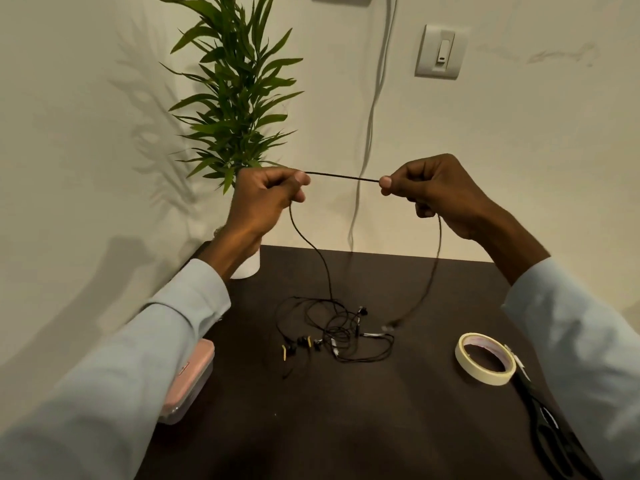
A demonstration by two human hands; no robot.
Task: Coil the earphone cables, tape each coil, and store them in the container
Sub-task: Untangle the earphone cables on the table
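Note:
A black earphone cable (341, 177) is stretched taut between my left hand (266, 195) and my right hand (429, 188), both raised above the table and pinching it. From each hand the cable hangs down: the left strand runs into a tangle of black earphones (332, 332) on the dark table, and the right strand ends in a blurred plug just above the table. A roll of cream tape (485, 358) lies flat at the right. A pink container (188, 379) sits at the table's left edge, partly hidden by my left sleeve.
Black scissors (550, 420) lie right of the tape, near my right sleeve. A potted green plant (235, 98) stands at the table's back left corner against the wall. A grey cord (370, 133) hangs down the wall behind the dark table (346, 427).

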